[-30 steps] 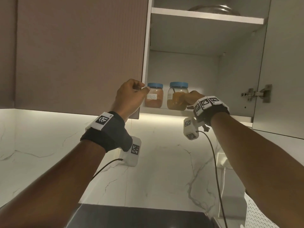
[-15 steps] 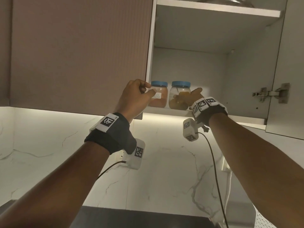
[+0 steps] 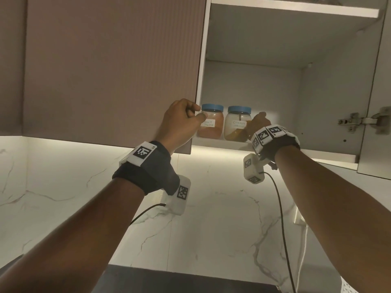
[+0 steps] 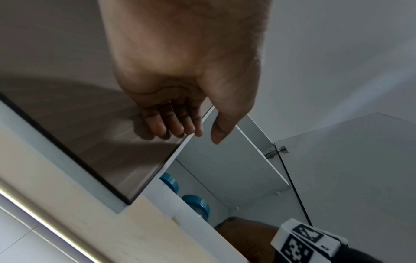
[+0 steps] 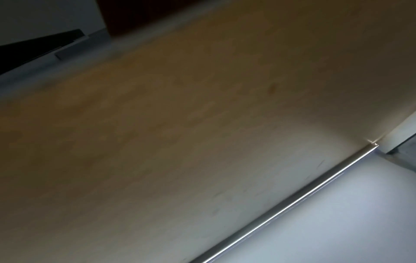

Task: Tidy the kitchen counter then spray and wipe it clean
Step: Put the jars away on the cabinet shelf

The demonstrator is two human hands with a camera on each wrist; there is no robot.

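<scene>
Both arms reach upward toward an open wall cupboard (image 3: 254, 85). The left hand (image 3: 179, 121) is raised at the edge of the closed cupboard door (image 3: 114, 66), fingers (image 4: 171, 124) curled loosely toward the palm and thumb stretched forward, gripping nothing. Just past its thumb, on the bottom shelf, stands a blue-lidded jar of reddish powder (image 3: 211, 121). Beside that, between the two hands, stands a second blue-lidded jar of yellowish powder (image 3: 237, 123). The right hand (image 3: 258, 123) sits against this jar's right side, wrist bent back; its fingers are hidden, so I cannot tell whether it grips. The right wrist view is blurred. Below the arms runs a marble wall (image 3: 211, 218).
</scene>
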